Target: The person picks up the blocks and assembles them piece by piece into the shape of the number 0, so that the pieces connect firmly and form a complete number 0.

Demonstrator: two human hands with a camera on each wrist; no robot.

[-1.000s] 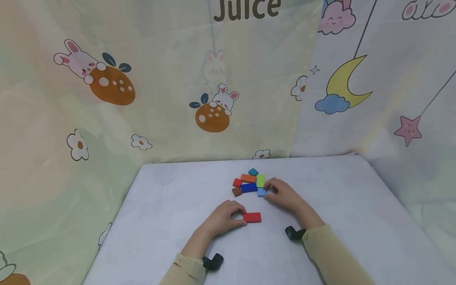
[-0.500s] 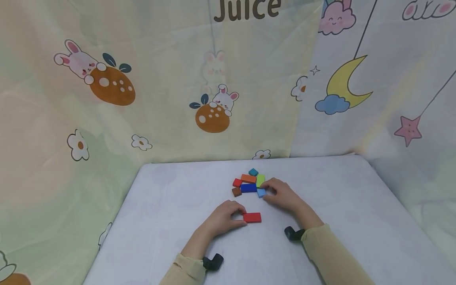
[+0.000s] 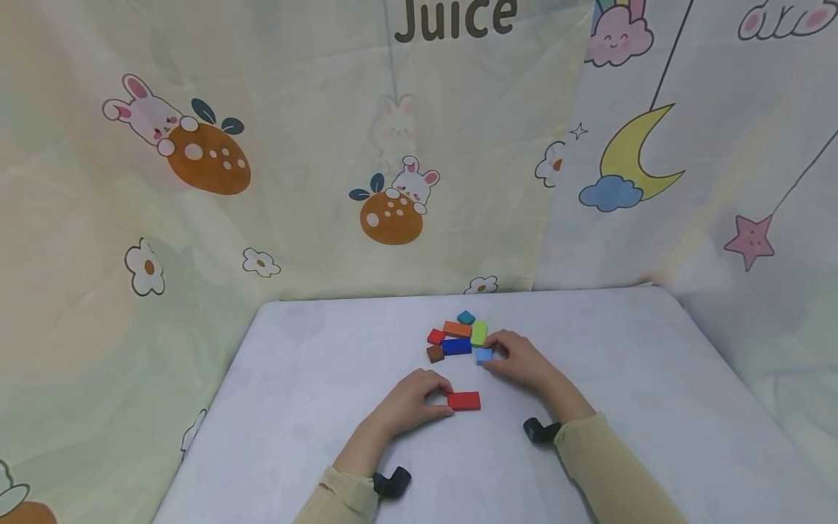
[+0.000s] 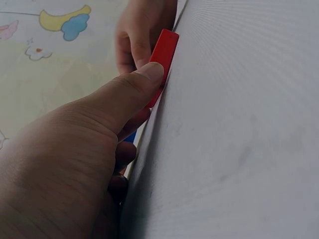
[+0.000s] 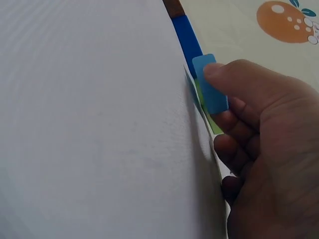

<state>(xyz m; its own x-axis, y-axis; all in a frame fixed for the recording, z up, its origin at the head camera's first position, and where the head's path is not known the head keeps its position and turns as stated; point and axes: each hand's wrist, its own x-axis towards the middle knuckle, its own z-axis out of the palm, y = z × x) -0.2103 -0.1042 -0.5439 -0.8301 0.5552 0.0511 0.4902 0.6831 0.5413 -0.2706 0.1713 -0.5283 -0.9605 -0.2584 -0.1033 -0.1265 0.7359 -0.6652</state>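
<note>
My left hand (image 3: 412, 400) pinches the left end of a red rectangular block (image 3: 466, 401) between thumb and fingers. In the left wrist view the thumb lies against the long face of that red block (image 4: 166, 47). Farther back, my right hand (image 3: 520, 358) pinches a small light blue block (image 3: 483, 356); the right wrist view shows the thumb on this light blue block (image 5: 212, 92). Right beside it are a dark blue block (image 3: 457, 346) and a lime green block (image 3: 479, 333). The right fingertips come close to the green one; whether they touch it I cannot tell.
An orange block (image 3: 457, 330), a small red block (image 3: 436, 336), a brown block (image 3: 435, 354) and a teal block (image 3: 466, 317) lie clustered at the back of the white table (image 3: 314, 378). A printed cloth (image 3: 314, 182) hangs behind the table's rear edge.
The light blue block and my right hand have shifted very slightly, leaving a small gap to the dark blue block. My left hand and the red block stay where they were.
</note>
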